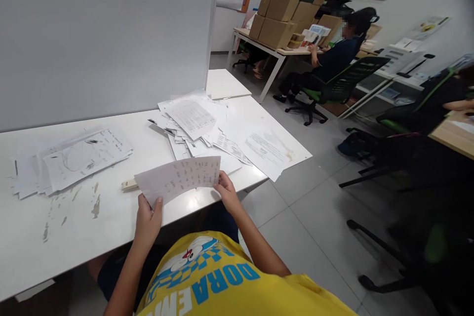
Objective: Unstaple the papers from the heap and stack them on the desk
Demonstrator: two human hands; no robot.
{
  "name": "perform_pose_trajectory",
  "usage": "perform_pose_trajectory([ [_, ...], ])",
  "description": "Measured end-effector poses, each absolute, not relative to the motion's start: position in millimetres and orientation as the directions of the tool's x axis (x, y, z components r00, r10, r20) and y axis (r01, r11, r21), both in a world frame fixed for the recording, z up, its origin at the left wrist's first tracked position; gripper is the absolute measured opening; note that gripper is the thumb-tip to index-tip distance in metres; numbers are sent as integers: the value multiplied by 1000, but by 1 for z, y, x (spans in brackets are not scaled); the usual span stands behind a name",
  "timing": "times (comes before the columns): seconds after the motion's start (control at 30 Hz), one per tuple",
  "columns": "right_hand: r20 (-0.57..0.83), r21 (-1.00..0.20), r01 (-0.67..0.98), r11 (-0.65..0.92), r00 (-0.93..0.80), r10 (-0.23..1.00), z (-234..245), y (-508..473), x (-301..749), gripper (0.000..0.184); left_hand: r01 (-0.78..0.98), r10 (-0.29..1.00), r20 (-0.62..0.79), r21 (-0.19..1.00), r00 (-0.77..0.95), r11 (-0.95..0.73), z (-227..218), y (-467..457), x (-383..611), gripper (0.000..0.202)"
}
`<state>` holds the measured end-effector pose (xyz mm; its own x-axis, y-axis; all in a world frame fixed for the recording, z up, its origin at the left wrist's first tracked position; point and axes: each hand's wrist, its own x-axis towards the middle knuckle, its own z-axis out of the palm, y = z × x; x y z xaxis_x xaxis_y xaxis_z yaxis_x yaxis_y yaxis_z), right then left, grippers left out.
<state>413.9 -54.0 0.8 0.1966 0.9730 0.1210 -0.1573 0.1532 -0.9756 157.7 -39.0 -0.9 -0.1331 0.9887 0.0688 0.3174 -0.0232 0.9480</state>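
Observation:
Between my two hands a sheet of paper [177, 177] with rows of small writing is held up, slightly bowed, over the front edge of the white table [122, 212]. My left hand [148, 217] pinches its lower left corner, thumb on the near side. At the right end, my right hand [226, 191] grips the sheet's edge. Behind the sheet lies a messy heap of printed papers [192, 116]. A pale, narrow object [129, 185] pokes out past the sheet's left side; its kind is unclear. A second stack of papers [81, 155] lies on the left.
A grey partition [103, 34] rises along the table's back. One printed sheet [264, 153] overhangs the table's right edge. Across the tiled floor, a seated person [336, 59] works at a desk with cardboard boxes [277, 19]. Office chairs [403, 252] stand at the right.

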Motion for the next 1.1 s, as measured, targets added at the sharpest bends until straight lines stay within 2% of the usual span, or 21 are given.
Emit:
perform_pose_trajectory([
  [0.17,93,-992,-65,106,179,979,-5,-47,411,27,329,976,136,941,-170,-74,-6,-41,157,42],
  [0.37,35,-998,59,30,81,996,4,-50,422,32,271,964,218,947,-150,-172,-10,-36,158,51],
  [0.5,-56,-998,21,-57,55,997,12,-58,438,40,358,976,190,923,-110,-139,-6,-39,161,54],
  [0.63,-194,-979,-75,-191,33,980,17,-68,451,44,642,973,230,747,-11,-169,5,-48,169,34],
  [0.77,-275,-959,-75,-272,32,961,24,-73,453,48,808,938,343,537,53,-242,11,-59,176,29],
  [0.93,-319,-945,-71,-319,-15,948,30,-73,446,48,919,937,345,347,59,-185,13,-75,171,33],
  [1.1,-320,-944,-73,-323,-53,946,27,-70,447,51,909,871,475,297,124,-292,22,-61,153,38],
])
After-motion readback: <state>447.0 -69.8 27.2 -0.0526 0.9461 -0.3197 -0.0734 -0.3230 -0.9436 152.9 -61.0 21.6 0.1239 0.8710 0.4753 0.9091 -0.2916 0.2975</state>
